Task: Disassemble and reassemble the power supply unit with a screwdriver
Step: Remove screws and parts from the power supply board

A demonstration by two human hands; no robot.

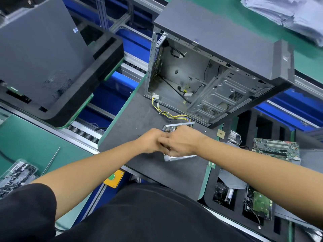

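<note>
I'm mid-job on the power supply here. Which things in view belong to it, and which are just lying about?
In the job:
power supply unit under both hands
left hand, right hand
its cable bundle
open computer case

Lying about:
motherboard
loose CPU chip
closed case on the foam tray
drive in the foam slot

No screwdriver is clearly visible.

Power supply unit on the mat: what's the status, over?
Left hand and right hand together over power supply unit; grip unclear. Its cable bundle trails toward open case.
</note>
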